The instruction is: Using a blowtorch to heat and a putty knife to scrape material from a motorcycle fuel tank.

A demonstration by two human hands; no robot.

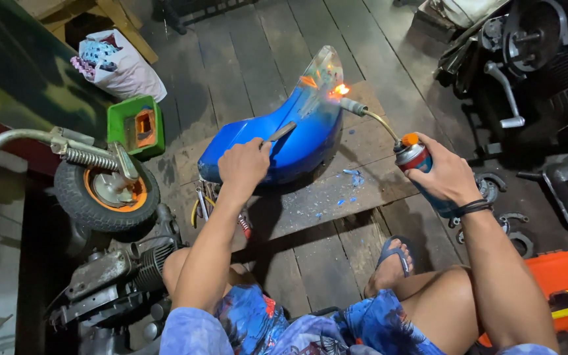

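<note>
We grip the gas torch [422,167] tight in our right hand [448,174], flame at the blue fender's [284,135] one-o'clock edge on the board. Our left hand [243,164] clasps the scraper [281,131]; we should keep it flat, trailing the heat.

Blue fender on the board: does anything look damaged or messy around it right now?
Yes. The blue fender has lost its paint at the upper tip, where the torch in the right hand plays a flame. Blue paint flakes lie scattered on the wooden board beside it. The left hand holds a scraper against the fender.
</note>
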